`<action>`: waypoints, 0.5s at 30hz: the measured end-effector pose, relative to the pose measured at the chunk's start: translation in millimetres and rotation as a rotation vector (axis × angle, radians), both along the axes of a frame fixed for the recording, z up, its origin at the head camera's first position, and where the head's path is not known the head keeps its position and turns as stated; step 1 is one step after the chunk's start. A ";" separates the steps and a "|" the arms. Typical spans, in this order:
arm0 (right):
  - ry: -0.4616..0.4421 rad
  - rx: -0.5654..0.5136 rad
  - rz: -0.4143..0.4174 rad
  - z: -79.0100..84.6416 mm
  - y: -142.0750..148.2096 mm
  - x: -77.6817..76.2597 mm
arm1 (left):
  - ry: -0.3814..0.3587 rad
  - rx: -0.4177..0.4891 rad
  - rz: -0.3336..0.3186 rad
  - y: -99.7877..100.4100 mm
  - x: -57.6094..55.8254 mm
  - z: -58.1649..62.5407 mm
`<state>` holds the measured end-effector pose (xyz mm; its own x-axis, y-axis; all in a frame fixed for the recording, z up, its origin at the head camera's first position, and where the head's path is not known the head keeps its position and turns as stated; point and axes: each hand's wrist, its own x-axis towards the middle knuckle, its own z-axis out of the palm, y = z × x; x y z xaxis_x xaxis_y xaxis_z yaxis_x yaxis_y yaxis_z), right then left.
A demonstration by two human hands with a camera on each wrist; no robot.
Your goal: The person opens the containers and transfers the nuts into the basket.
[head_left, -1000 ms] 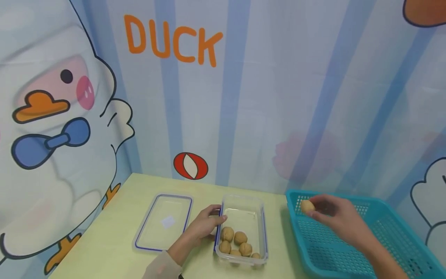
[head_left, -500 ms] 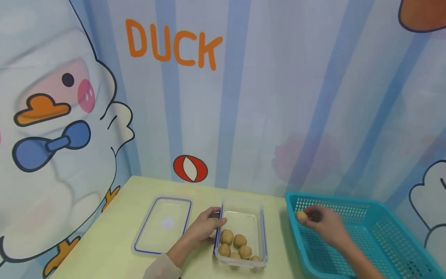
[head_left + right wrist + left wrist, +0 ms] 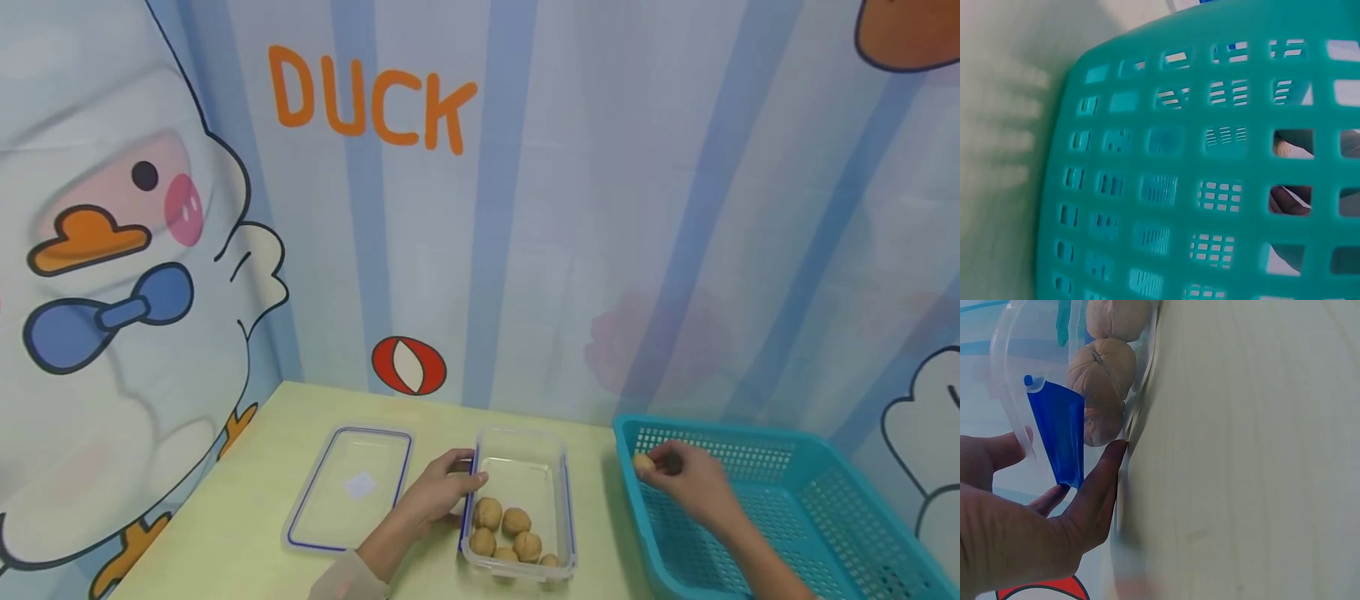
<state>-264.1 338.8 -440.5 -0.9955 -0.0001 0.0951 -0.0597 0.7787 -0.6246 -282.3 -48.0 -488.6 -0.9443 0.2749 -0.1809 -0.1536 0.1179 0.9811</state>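
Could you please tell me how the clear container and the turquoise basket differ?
Look: the clear container is see-through with blue edging, while the turquoise basket has coloured walls full of holes.
Size: the basket is plainly larger than the container.
Contents: several walnuts sit in the container, whereas at the basket the only visible walnut is pinched in the right hand.
Both are open-topped.
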 end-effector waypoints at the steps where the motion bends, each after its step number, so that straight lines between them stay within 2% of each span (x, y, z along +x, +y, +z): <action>1: -0.003 0.000 -0.004 -0.2 -0.3 -0.8 | 0.000 0.002 0.000 0.0 0.3 -0.2; 11: 0.012 0.074 0.013 5.4 1.9 2.9 | -0.004 0.002 0.001 0.6 0.9 -2.1; 15: -0.011 0.085 0.031 6.0 3.7 3.1 | 0.002 -0.002 0.003 -0.7 0.8 -2.0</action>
<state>-260.9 342.4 -434.4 -0.9959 -0.0382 0.0822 -0.0777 0.8269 -0.5570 -281.5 -48.7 -490.6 -0.9454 0.2719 -0.1795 -0.1521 0.1190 0.9812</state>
